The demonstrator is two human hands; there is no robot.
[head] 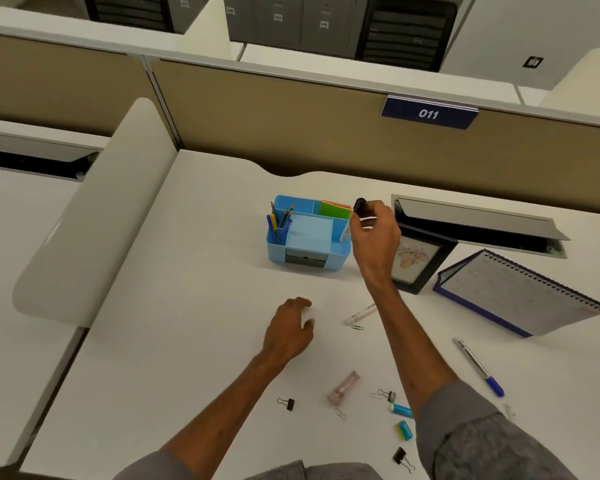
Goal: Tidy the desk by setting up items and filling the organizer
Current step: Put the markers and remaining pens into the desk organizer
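Note:
A light blue desk organizer [307,252] stands mid-desk, with pens and pencils [279,220] in its left slot and coloured sticky notes [335,208] at the back. My right hand [374,233] hovers at the organizer's right edge, shut on a black marker [360,205]. My left hand [290,329] rests low on the desk in front of the organizer, fingers loosely apart and holding nothing. Loose on the desk lie a white marker [360,314], a green paper clip [357,328], a blue pen [480,367] and a pink eraser case [343,388].
A black picture frame [418,258] and a spiral desk calendar [523,294] stand to the right, below an open cable hatch [478,220]. Binder clips [287,403] [387,395] [400,457], a small silver clip [340,414] and blue items [404,429] lie near the front edge. A partition wall [291,126] closes the back.

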